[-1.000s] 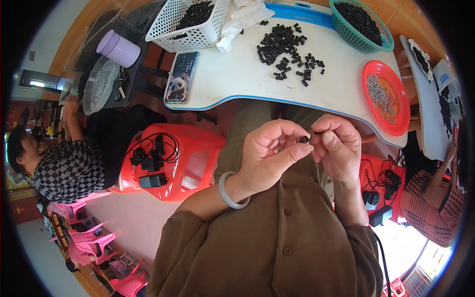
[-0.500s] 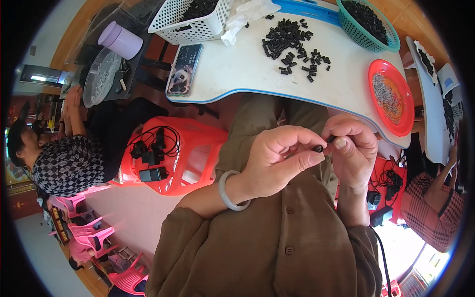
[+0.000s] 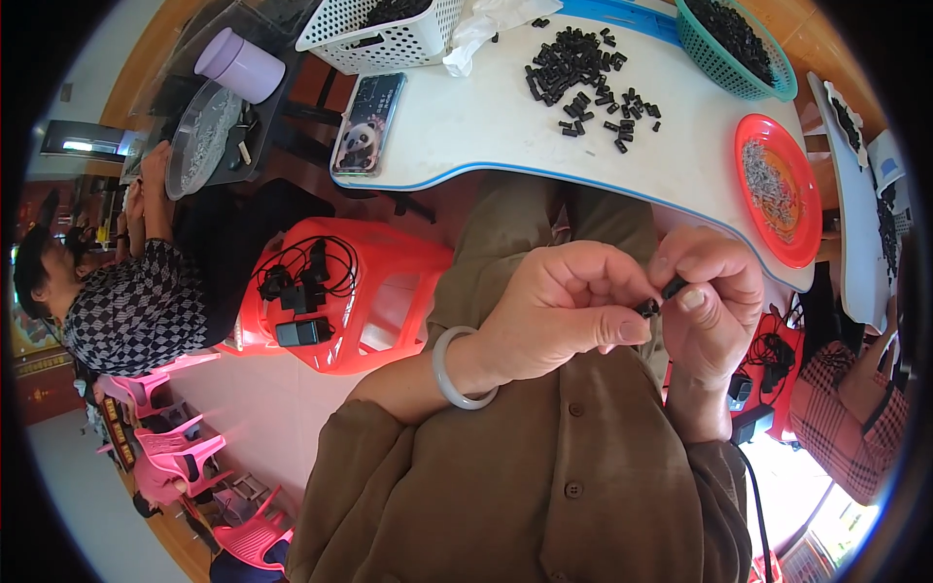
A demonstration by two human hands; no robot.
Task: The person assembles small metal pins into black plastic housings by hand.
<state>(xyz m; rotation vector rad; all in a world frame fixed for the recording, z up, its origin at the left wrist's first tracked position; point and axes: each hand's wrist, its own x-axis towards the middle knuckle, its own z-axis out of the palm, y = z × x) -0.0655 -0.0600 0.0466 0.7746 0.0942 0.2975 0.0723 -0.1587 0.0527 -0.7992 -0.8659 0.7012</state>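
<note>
Above my lap, just off the near edge of the table, both hands work close together. My left hand (image 3: pixel 559 316), with a pale bangle on its wrist, pinches a small black cylindrical piece (image 3: pixel 647 308) between thumb and fingertips. Beside it my right hand (image 3: pixel 717 296) grips another small black piece (image 3: pixel 673 288) between thumb and bent forefinger. The two pieces are near each other; whether they touch I cannot tell. Beyond the hands, a heap of short black tubular parts (image 3: pixel 573 68) lies on the white table (image 3: pixel 466 131).
On the table are a phone in a panda case (image 3: pixel 369 126), a white basket (image 3: pixel 379 44), a green basket (image 3: pixel 729 58) and a red plate (image 3: pixel 779 189) of small clear-silver bits. A red stool (image 3: pixel 389 272) bears adapters (image 3: pixel 303 332). People sit on both sides.
Both hands have shifted slightly right and toward my body, with the small black pieces still pinched. The whole view has moved a little. The heap on the table looks the same.
</note>
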